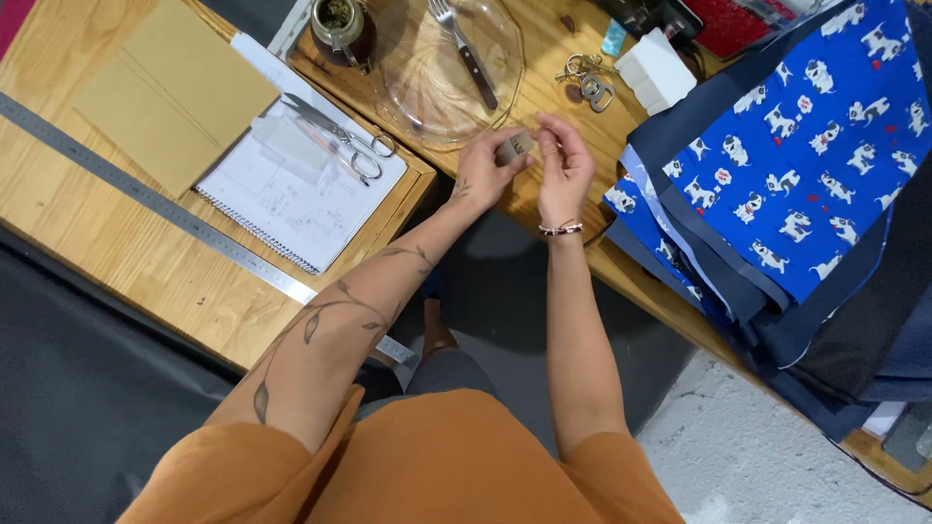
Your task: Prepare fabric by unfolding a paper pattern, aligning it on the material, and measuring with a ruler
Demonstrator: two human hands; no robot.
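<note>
Pinching a small tan block between thumb and fingers, the left hand hides most of its lower half; what the block is stays hard to make out; its long axis seems to run roughly left to right, though the grip makes that uncertain. The right hand sits close beside it, fingertips bent toward the block, contact unclear. Both hover over the wooden table, near a glass plate with a fork; blue printed fabric lies to the right.
</note>
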